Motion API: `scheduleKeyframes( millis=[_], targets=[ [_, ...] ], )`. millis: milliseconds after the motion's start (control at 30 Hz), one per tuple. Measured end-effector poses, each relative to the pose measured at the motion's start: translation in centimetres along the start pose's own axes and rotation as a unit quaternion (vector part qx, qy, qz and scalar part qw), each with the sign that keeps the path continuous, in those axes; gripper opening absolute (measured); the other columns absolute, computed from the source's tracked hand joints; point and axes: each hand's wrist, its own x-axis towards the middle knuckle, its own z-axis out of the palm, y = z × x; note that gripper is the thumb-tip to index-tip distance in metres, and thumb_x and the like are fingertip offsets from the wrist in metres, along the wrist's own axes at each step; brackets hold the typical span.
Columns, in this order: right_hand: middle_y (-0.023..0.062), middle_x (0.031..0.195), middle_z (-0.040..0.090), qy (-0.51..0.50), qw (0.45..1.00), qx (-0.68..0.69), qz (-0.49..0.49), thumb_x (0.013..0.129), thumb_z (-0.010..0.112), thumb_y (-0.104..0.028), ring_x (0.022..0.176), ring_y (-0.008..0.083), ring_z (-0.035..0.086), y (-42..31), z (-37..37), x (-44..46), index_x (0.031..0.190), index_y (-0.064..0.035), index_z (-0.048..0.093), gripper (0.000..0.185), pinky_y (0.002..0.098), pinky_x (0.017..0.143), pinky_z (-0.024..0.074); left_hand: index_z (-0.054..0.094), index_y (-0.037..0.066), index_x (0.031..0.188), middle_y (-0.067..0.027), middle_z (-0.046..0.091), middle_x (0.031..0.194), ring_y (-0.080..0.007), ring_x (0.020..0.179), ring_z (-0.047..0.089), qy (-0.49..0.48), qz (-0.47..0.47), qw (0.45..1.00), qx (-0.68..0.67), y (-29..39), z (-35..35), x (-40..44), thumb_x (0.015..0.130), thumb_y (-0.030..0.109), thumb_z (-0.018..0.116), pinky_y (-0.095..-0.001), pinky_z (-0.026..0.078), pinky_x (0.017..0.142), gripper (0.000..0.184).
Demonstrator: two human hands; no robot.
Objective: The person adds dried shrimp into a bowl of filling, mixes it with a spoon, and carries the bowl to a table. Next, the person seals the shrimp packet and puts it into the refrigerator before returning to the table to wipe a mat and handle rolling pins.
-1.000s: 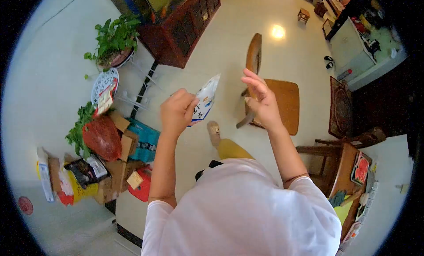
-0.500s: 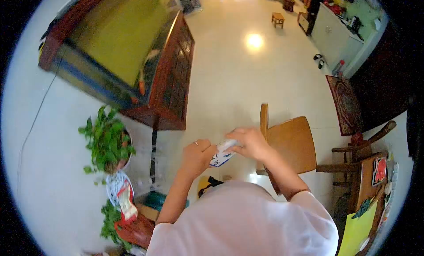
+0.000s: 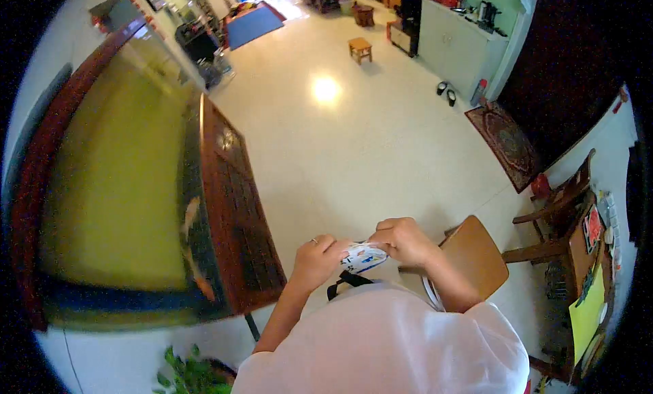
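Observation:
A small white packet with blue and black print (image 3: 365, 257) is stretched between my two hands, in front of my shirt. My left hand (image 3: 317, 265), with a ring on one finger, pinches its left end. At the other end, the fingers of my right hand (image 3: 403, 243) close on the packet's upper right edge. Part of the packet is hidden by my fingers, and its contents do not show. A black strap-like thing (image 3: 350, 282) lies just below the packet, partly covered by my shirt.
To the left stands a large fish tank (image 3: 115, 190) on a dark wooden cabinet (image 3: 238, 210). A wooden chair (image 3: 478, 263) is close by my right forearm. A small stool (image 3: 360, 49) stands farther off on the tiled floor. A green plant (image 3: 194, 375) is at lower left.
My view has swung, so the fish tank fills more of the left side and the plants have dropped low. The packet now sits flatter between my hands, and my right hand has moved to its corner.

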Motion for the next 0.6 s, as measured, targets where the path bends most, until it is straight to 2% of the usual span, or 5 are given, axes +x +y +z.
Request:
scheduleKeyframes(
  millis=[200,233,433,533,600],
  targets=[
    [0.0029,0.071,0.057,0.076,0.989,-0.087,0.09,0.064,0.065,-0.008,0.066,0.0237,0.057,6.3,-5.7,9.1,0.078,-0.0153,0.064,0.016,0.0376,0.053,0.0451,0.064,0.017,0.091,-0.0053,0.056,0.078,-0.0238,0.075,0.057,0.063,0.161,0.983,-0.064,-8.4,2.1,15.9,0.065,0.02,0.071,-0.0359,0.047,0.06,0.027],
    [0.0029,0.071,0.057,0.074,0.987,-0.092,0.106,0.064,0.065,-0.008,0.066,0.0237,0.057,8.8,-4.7,11.8,0.078,-0.0153,0.064,0.016,0.0376,0.053,0.0451,0.063,0.015,0.09,-0.0049,0.055,0.078,-0.0238,0.074,0.057,0.091,0.191,0.974,-0.082,-12.4,4.1,18.2,0.064,0.019,0.071,-0.0357,0.047,0.059,0.027],
    [0.0032,0.071,0.057,0.112,0.976,-0.097,0.159,0.065,0.065,-0.011,0.068,0.023,0.057,20.6,-7.0,20.4,0.078,-0.0137,0.064,0.014,0.0372,0.054,0.0459,0.058,0.012,0.078,-0.0053,0.054,0.072,-0.0242,0.066,0.057,-0.018,0.228,0.97,-0.087,-20.4,7.5,32.8,0.068,0.012,0.063,-0.0356,0.046,0.051,0.011],
    [0.0033,0.072,0.058,0.083,0.982,-0.094,0.145,0.067,0.065,-0.014,0.07,0.0234,0.058,24.7,-7.3,28.0,0.079,-0.0137,0.063,0.013,0.0373,0.057,0.047,0.054,0.013,0.075,-0.0039,0.049,0.068,-0.0214,0.065,0.056,0.014,0.223,0.97,-0.094,-27.2,8.7,38.1,0.06,0.01,0.061,-0.0332,0.045,0.049,0.016],
    [0.0035,0.074,0.058,0.056,0.983,-0.068,0.164,0.068,0.064,-0.015,0.073,0.0239,0.059,27.3,-9.0,34.0,0.081,-0.0138,0.064,0.014,0.0372,0.059,0.0478,0.054,0.013,0.073,-0.0035,0.048,0.066,-0.0213,0.062,0.055,0.017,0.221,0.972,-0.082,-31.2,6.6,42.3,0.06,0.01,0.061,-0.0327,0.045,0.048,0.015]
  ],
)
